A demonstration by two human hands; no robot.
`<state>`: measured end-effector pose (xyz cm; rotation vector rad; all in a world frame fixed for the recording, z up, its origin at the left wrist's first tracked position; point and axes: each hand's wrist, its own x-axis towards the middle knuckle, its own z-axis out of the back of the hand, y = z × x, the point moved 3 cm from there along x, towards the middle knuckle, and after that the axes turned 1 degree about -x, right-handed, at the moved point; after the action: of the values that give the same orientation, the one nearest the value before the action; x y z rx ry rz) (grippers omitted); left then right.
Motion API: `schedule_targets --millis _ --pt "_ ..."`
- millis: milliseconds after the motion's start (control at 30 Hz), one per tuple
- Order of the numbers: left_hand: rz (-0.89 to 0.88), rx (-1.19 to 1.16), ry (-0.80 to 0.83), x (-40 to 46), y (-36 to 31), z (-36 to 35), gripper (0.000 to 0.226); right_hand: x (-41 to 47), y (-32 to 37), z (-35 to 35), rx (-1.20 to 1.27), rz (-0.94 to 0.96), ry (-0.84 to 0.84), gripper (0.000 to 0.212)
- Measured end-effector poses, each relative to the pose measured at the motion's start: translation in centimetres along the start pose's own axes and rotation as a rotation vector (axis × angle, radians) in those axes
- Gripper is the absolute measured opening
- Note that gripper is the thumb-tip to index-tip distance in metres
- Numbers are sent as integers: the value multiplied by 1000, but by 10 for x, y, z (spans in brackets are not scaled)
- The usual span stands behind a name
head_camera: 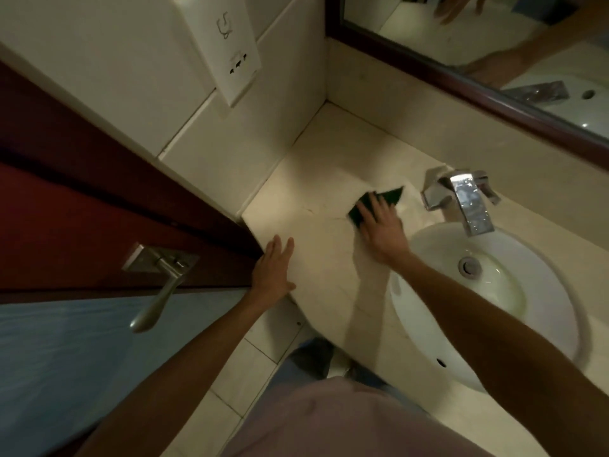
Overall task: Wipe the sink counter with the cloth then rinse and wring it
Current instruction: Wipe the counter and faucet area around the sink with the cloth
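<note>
Head view: right hand [382, 225] lies flat, fingers spread, pressing the dark cloth [379, 202] onto the table [296, 192] at frame centre, beside the faucet [461, 199]. Left hand [272, 272], open, braces the table edge. Best to keep even pressure and overlap strokes toward the sink [428, 324].

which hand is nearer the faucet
Right. The right hand presses the dark cloth on the counter just left of the faucet; the left hand rests flat at the counter's far left edge.
</note>
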<state>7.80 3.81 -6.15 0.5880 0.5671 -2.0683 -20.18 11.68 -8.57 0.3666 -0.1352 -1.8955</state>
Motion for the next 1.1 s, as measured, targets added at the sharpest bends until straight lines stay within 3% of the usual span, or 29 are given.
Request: schedule_targets --millis 233,467,533,633,900,1100 --pt "5 38 16 -6 -1 6 119 -128 97 -61 -86 443 195 56" --pt "-45 24 21 -28 -40 -6 106 -197 63 -63 -129 860 336 49" --pt "-67 -8 50 -33 -54 -17 106 -183 35 -53 -107 740 286 52" --pt "-88 -47 92 -37 -68 -30 106 -146 4 -36 -111 397 196 57" --pt "-160 26 144 -27 -65 -36 103 -55 -64 4 -63 -145 -94 57" --pt "-164 131 149 -20 -68 -26 85 -68 -82 5 -3 -171 -175 58"
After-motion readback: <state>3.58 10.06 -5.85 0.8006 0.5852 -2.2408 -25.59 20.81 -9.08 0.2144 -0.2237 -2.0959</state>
